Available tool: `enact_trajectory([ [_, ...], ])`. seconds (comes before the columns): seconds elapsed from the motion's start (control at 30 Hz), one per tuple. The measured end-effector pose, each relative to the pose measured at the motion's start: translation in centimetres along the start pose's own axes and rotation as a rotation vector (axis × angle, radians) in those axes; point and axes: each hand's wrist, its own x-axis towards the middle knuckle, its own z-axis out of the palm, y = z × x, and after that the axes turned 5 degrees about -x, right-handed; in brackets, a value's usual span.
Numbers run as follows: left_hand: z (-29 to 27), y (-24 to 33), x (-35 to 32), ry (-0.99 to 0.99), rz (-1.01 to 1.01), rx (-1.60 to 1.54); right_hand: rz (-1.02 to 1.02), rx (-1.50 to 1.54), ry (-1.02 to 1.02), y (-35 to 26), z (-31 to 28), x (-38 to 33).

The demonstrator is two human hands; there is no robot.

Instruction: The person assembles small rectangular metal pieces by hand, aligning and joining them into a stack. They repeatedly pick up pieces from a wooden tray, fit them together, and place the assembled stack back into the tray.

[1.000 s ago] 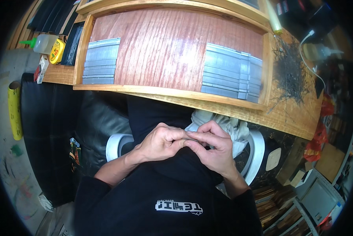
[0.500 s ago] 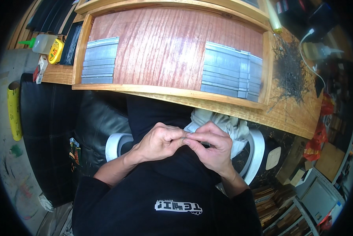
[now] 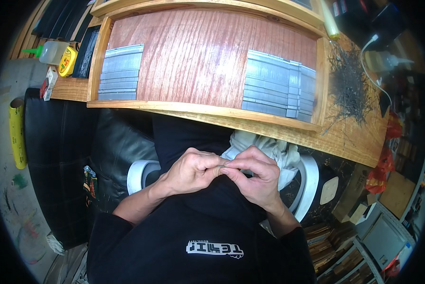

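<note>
Above my lap, my left hand [image 3: 193,171] and my right hand [image 3: 254,174] meet at the fingertips. Both are pinched closed, thumbs against fingers, and whatever sits between them is too small or too covered to name. Beyond them, on the table, lies a shallow wooden tray [image 3: 174,108] with a reddish wood-grain bottom. Flat grey strips [image 3: 120,73] are stacked side by side at its left end. A wider group of similar grey strips [image 3: 271,85] fills its right end. Neither hand touches the tray.
Dark thin scraps [image 3: 350,90] are heaped on the table right of the tray, near a white cable [image 3: 368,66]. A green-tipped bottle [image 3: 51,52] and a yellow container [image 3: 68,61] stand at the left. A white cloth [image 3: 288,163] hangs behind my right hand. A yellow tube [image 3: 17,135] stands far left.
Only a very slight shift shows at my right fingertips. Both hands keep their place, and the tray and strips are as before.
</note>
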Motion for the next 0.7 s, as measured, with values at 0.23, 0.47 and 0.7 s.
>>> enact_trajectory([
  [0.23,0.14,-0.29,0.1,0.023,0.036,0.002,-0.025,-0.015,0.003,0.06,-0.06,0.16],
  [0.47,0.25,-0.08,0.25,0.038,0.041,-0.025,-0.031,-0.027,-0.009,-0.06,-0.38,0.3],
  [0.7,0.12,0.06,0.21,0.022,-0.015,0.016,-0.016,-0.089,-0.029,-0.6,-0.26,0.35],
])
